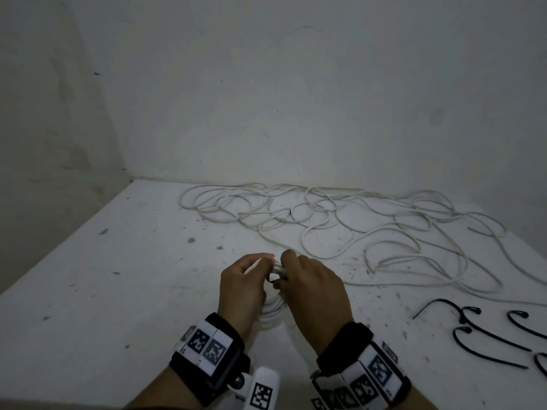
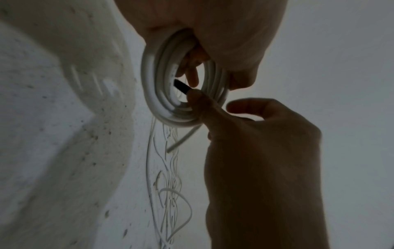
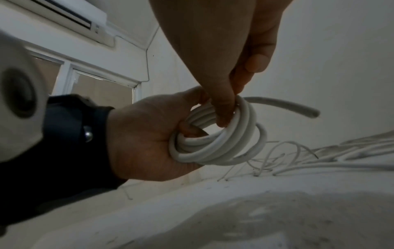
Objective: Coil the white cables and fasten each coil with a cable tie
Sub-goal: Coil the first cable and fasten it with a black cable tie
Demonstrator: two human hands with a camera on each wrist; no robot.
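A small coil of white cable point(image 1: 273, 313) is held upright above the table between both hands. My left hand point(image 1: 262, 266) grips the coil point(image 3: 224, 148) with its fingers curled through the ring. My right hand point(image 1: 281, 281) pinches a black cable tie point(image 2: 181, 86), whose end pokes through the coil's point(image 2: 157, 104) middle. One right fingertip point(image 3: 224, 109) presses on top of the turns. The coil's free cable end point(image 3: 287, 106) sticks out sideways. Most of the tie is hidden by the fingers.
A tangle of loose white cables point(image 1: 340, 220) sprawls over the far and right part of the white speckled table point(image 1: 118, 276), close to the wall point(image 1: 296, 99). Several black cable ties point(image 1: 488, 335) lie at the near right.
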